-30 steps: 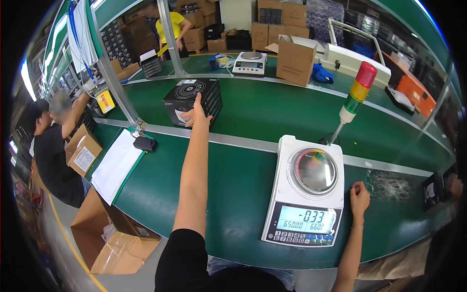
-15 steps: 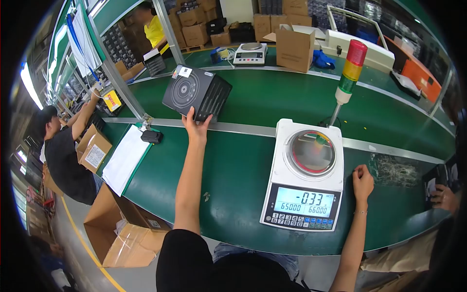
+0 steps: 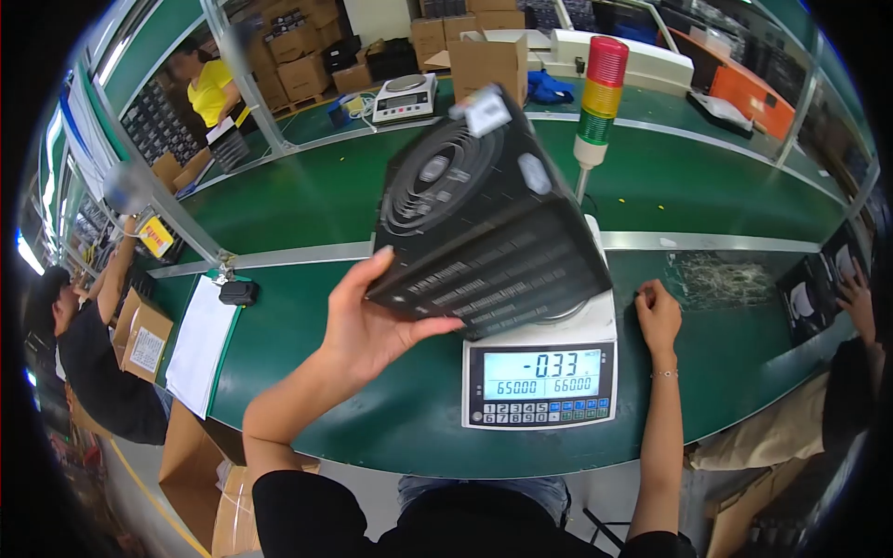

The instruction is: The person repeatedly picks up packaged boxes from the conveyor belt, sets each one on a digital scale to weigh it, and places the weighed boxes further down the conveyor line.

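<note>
My left hand (image 3: 367, 321) grips a black printed box (image 3: 488, 214) by its lower left edges, fingers behind and thumb along the underside. The box is tilted in the air and blurred by motion. White labels sit near its top corner. Behind and below it stands a white digital scale (image 3: 474, 381), its pan mostly covered from view by the box; the display reads -0.33, with 650.00 and 660.00 underneath. To the right of the scale, my right hand (image 3: 659, 316) rests on the green table (image 3: 372, 418) with its fingers curled; whether anything is inside them is hidden.
A red, yellow and green signal light (image 3: 600, 102) rises behind the scale. Papers on a clipboard (image 3: 200, 344) lie at left, beside a small black object (image 3: 239, 293). At far right, another person's hand (image 3: 858, 298) touches a black box (image 3: 807, 298). An open carton (image 3: 191, 474) stands below left.
My left hand has brought the black box rightward and closer, from over the back belt to in front of the scale's pan. My right hand stays beside the scale. The view has turned slightly.
</note>
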`<action>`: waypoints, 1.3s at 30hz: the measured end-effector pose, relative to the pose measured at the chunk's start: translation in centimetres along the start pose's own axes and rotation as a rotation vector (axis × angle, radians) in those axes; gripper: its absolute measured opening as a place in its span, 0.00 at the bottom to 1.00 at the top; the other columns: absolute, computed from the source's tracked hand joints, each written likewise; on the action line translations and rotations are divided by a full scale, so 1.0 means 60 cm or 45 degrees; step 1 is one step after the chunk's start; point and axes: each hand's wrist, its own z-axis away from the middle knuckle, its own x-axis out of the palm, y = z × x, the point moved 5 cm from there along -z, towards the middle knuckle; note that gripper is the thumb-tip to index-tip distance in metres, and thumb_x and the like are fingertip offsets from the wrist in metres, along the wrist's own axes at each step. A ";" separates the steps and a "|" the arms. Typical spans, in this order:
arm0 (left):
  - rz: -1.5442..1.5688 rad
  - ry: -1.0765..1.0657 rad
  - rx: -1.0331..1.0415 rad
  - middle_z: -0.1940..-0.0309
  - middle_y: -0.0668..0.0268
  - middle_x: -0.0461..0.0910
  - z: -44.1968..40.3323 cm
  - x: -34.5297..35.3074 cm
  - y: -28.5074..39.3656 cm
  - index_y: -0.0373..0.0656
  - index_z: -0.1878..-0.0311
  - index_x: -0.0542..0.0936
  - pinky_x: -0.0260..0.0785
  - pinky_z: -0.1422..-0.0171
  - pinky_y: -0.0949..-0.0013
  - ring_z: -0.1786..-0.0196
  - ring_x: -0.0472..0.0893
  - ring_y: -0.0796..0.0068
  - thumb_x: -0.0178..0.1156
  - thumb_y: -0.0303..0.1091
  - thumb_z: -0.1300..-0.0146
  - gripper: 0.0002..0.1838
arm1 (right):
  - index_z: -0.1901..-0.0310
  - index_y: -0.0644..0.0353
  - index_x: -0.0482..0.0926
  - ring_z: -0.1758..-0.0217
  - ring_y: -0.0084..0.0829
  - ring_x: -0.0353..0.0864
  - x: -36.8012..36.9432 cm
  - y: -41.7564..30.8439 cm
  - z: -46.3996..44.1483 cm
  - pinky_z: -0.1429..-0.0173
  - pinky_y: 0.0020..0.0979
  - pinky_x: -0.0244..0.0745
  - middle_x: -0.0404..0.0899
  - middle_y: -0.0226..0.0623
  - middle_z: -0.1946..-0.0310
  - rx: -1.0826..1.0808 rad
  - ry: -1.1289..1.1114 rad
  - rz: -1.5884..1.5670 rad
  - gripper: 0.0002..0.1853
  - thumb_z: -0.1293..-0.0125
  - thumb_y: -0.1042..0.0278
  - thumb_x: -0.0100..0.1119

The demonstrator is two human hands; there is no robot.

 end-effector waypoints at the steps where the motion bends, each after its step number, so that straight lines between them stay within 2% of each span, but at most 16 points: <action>1: -0.054 0.030 -0.083 0.46 0.52 0.69 -0.003 0.011 -0.009 0.37 0.43 0.67 0.75 0.48 0.53 0.42 0.71 0.55 0.52 0.46 0.40 0.27 | 0.69 0.53 0.76 0.78 0.37 0.75 0.001 0.000 0.000 0.73 0.37 0.68 0.75 0.34 0.82 0.000 0.005 -0.004 0.04 0.47 0.67 0.55; 2: -0.109 0.064 -0.164 0.46 0.52 0.70 -0.006 0.017 -0.018 0.38 0.43 0.67 0.75 0.49 0.55 0.43 0.71 0.55 0.53 0.46 0.40 0.27 | 0.70 0.53 0.76 0.78 0.36 0.75 0.002 0.000 0.000 0.73 0.37 0.68 0.75 0.33 0.82 -0.001 0.007 -0.010 0.04 0.47 0.66 0.55; 4: -0.362 0.076 -0.187 0.47 0.56 0.67 -0.013 0.022 -0.030 0.40 0.37 0.58 0.75 0.49 0.60 0.47 0.73 0.62 0.56 0.45 0.41 0.33 | 0.70 0.53 0.77 0.78 0.36 0.75 -0.004 -0.006 0.000 0.73 0.37 0.68 0.75 0.33 0.82 -0.045 0.057 0.022 0.04 0.46 0.66 0.56; 6: -0.605 0.086 -0.170 0.44 0.57 0.68 -0.010 0.053 -0.028 0.44 0.37 0.60 0.72 0.46 0.59 0.46 0.73 0.60 0.51 0.45 0.38 0.29 | 0.69 0.53 0.77 0.78 0.37 0.75 -0.013 -0.021 0.006 0.73 0.37 0.68 0.75 0.33 0.82 -0.099 0.122 0.049 0.04 0.46 0.66 0.56; 9: -0.568 0.055 -0.211 0.43 0.59 0.61 -0.015 0.065 -0.026 0.47 0.31 0.47 0.69 0.44 0.58 0.43 0.69 0.63 0.59 0.47 0.43 0.43 | 0.69 0.54 0.76 0.78 0.37 0.75 -0.006 -0.014 0.005 0.73 0.37 0.67 0.75 0.34 0.82 -0.076 0.114 0.053 0.05 0.46 0.65 0.56; 12: -0.485 -0.032 -0.231 0.40 0.59 0.58 -0.020 0.064 -0.027 0.50 0.30 0.43 0.68 0.43 0.54 0.40 0.64 0.59 0.58 0.48 0.43 0.44 | 0.67 0.55 0.76 0.76 0.41 0.76 -0.007 -0.014 0.007 0.72 0.39 0.68 0.75 0.36 0.81 -0.079 0.082 0.072 0.06 0.47 0.67 0.55; 13: -0.460 -0.164 -0.256 0.34 0.61 0.50 -0.025 0.053 -0.023 0.50 0.30 0.44 0.65 0.40 0.50 0.35 0.58 0.56 0.54 0.51 0.42 0.42 | 0.66 0.56 0.76 0.75 0.43 0.77 -0.002 -0.007 0.007 0.70 0.41 0.69 0.76 0.39 0.80 -0.105 0.095 0.083 0.07 0.48 0.68 0.54; 14: -0.408 -0.158 -0.244 0.34 0.59 0.54 -0.026 0.032 -0.015 0.48 0.31 0.52 0.65 0.41 0.51 0.36 0.61 0.56 0.50 0.53 0.40 0.37 | 0.65 0.58 0.76 0.73 0.45 0.77 0.003 0.005 0.006 0.68 0.42 0.70 0.76 0.42 0.79 -0.131 0.107 0.093 0.09 0.50 0.70 0.53; 16: -0.683 -0.142 -0.176 0.37 0.58 0.64 -0.041 -0.031 0.004 0.46 0.36 0.63 0.66 0.43 0.57 0.39 0.68 0.61 0.46 0.52 0.38 0.31 | 0.61 0.64 0.77 0.67 0.52 0.77 0.016 0.027 0.001 0.62 0.45 0.71 0.78 0.51 0.72 -0.015 -0.027 0.129 0.16 0.53 0.70 0.52; 17: -0.667 -0.047 -0.131 0.46 0.60 0.74 -0.055 -0.076 0.009 0.43 0.41 0.69 0.67 0.46 0.65 0.45 0.74 0.67 0.47 0.48 0.38 0.26 | 0.60 0.65 0.77 0.65 0.53 0.77 0.030 0.054 -0.003 0.61 0.45 0.71 0.78 0.51 0.70 -0.068 -0.027 0.157 0.16 0.51 0.68 0.53; 20: -0.053 0.223 0.124 0.51 0.62 0.75 -0.081 -0.182 0.006 0.42 0.43 0.69 0.66 0.49 0.69 0.50 0.74 0.71 0.46 0.42 0.38 0.23 | 0.60 0.66 0.77 0.61 0.56 0.76 0.023 0.042 0.001 0.59 0.45 0.71 0.78 0.53 0.66 -0.098 -0.016 0.104 0.16 0.47 0.63 0.55; 23: 0.275 0.327 0.245 0.57 0.65 0.76 -0.108 -0.307 -0.017 0.42 0.47 0.71 0.66 0.50 0.69 0.55 0.74 0.72 0.49 0.37 0.41 0.19 | 0.58 0.65 0.77 0.56 0.53 0.75 0.029 0.057 0.000 0.54 0.42 0.70 0.78 0.52 0.60 -0.164 -0.006 0.098 0.15 0.44 0.63 0.54; 26: 0.439 0.167 0.269 0.62 0.66 0.75 -0.108 -0.347 -0.042 0.42 0.49 0.71 0.66 0.52 0.68 0.58 0.73 0.73 0.50 0.35 0.42 0.17 | 0.56 0.65 0.77 0.52 0.50 0.75 0.034 0.066 0.001 0.49 0.40 0.68 0.78 0.51 0.57 -0.261 0.002 0.052 0.16 0.43 0.65 0.54; 31: 0.473 0.098 0.334 0.63 0.66 0.74 -0.107 -0.343 -0.040 0.42 0.47 0.69 0.66 0.52 0.67 0.58 0.72 0.72 0.51 0.33 0.42 0.18 | 0.57 0.68 0.77 0.51 0.48 0.75 0.053 0.125 -0.005 0.46 0.39 0.67 0.78 0.50 0.56 -0.359 -0.017 0.082 0.15 0.42 0.66 0.54; 34: 0.490 0.131 0.366 0.62 0.66 0.74 -0.108 -0.345 -0.041 0.42 0.47 0.69 0.67 0.52 0.68 0.59 0.72 0.73 0.51 0.32 0.42 0.18 | 0.54 0.68 0.76 0.48 0.48 0.73 0.035 0.089 0.003 0.43 0.38 0.65 0.76 0.52 0.53 -0.238 -0.176 0.062 0.17 0.41 0.65 0.52; 39: 0.353 0.459 0.328 0.60 0.67 0.73 -0.107 -0.313 -0.047 0.42 0.47 0.69 0.67 0.54 0.71 0.60 0.72 0.76 0.49 0.31 0.41 0.18 | 0.50 0.71 0.72 0.48 0.41 0.74 0.026 0.095 -0.005 0.43 0.37 0.65 0.75 0.50 0.52 -0.206 -0.010 -0.196 0.19 0.39 0.67 0.52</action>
